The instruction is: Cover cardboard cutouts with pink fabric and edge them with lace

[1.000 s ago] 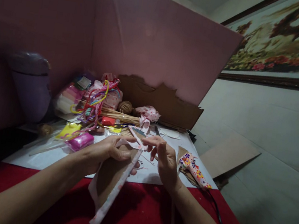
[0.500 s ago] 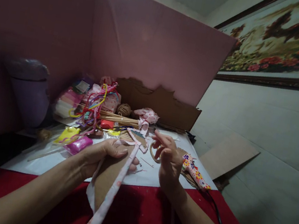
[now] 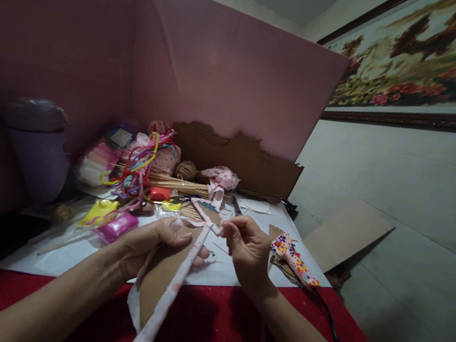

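Observation:
My left hand (image 3: 170, 239) grips a brown cardboard piece (image 3: 163, 275), thumb on top and fingers beneath. Pale floral fabric is folded over the cardboard's edges, and its long right edge slants down toward me. My right hand (image 3: 248, 251) is closed in a pinch close to the cardboard's upper tip; what lies between thumb and finger is too small to make out. Behind that tip, a second fabric-edged cardboard piece (image 3: 214, 217) rests on the white sheet. Scissors (image 3: 237, 206) lie just beyond my right hand, which hides their handles.
A floral-patterned glue gun (image 3: 294, 261) with a black cord sits at right on cardboard. Bamboo sticks (image 3: 181, 184), a twine ball (image 3: 186, 170), pipe cleaners (image 3: 143, 164) and bagged clay (image 3: 117, 227) crowd the back left. A purple bin (image 3: 38, 148) stands at far left.
My right hand has moved left to the cardboard's tip, its loosely spread fingers closing into a pinch. The left hand keeps its grip on the cardboard. The view has shifted slightly.

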### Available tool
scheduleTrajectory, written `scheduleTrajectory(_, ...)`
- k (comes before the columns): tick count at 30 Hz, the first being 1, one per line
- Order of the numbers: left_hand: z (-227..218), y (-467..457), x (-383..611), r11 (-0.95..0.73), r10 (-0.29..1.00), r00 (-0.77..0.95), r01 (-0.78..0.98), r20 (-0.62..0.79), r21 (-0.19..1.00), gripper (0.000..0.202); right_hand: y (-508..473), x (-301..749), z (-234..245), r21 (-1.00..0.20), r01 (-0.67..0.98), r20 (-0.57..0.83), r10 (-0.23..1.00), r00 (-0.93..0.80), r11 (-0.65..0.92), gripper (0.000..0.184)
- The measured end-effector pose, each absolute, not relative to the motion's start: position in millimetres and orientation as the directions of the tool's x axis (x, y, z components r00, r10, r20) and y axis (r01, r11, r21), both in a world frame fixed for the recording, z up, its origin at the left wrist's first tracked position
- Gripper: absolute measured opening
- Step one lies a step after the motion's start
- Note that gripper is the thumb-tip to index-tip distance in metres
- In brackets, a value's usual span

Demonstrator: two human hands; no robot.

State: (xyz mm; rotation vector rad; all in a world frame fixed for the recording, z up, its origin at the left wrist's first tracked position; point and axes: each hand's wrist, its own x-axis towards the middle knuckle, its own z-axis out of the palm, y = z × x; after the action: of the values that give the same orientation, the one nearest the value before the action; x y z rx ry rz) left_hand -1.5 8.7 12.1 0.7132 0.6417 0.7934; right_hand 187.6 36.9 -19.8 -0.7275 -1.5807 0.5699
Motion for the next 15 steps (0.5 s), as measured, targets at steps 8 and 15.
scheduleTrajectory(8, 13.7, 9.6, 1.3, 0.466, 0.838, 0.49, -0.418, -0.238, 0.78, 0.019, 25.3, 189.2, -13.3, -0.399, 0.204, 0.841, 0.446, -0.306, 0.894, 0.027)
scheduleTrajectory(15, 12.1, 9.5, 2.1, 0.424, 0.866, 0.448, -0.427, -0.22, 0.799, 0.025, 29.5, 186.9, -12.5, -0.72, 0.0, 0.687, 0.712, -0.145, 0.694, 0.018)
